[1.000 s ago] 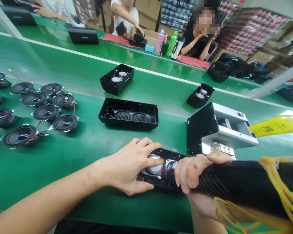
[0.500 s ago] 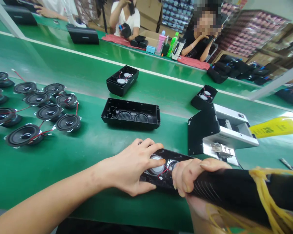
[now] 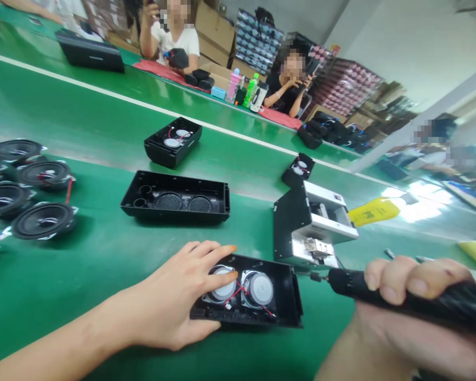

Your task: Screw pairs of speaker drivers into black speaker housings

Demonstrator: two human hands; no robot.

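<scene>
A black speaker housing point(image 3: 285, 296) lies in front of me with its open side up. Two round speakers point(image 3: 261, 289) with pale backs and red wires sit inside it. My left hand point(image 3: 182, 291) grips the housing's left end, thumb at the near edge and fingers reaching over the far side, partly covering the left speaker. In my right hand point(image 3: 404, 330) is a black electric screwdriver point(image 3: 343, 280), held nearly level. Its bit points left, near the housing's right end; whether the tip touches it I cannot tell.
Beyond lie an empty speaker housing point(image 3: 222, 211) and two filled ones point(image 3: 174, 151) point(image 3: 289, 174). Loose speakers point(image 3: 43, 221) cluster at left. A silver-and-black machine point(image 3: 289, 227) stands to the right, with a yellow bag point(image 3: 375, 211) behind it. People sit across the green bench point(image 3: 103, 137).
The screwdriver in my right hand has swung away to the right, off the housing, uncovering the right speaker. My left hand stays on the housing. The view has shifted right.
</scene>
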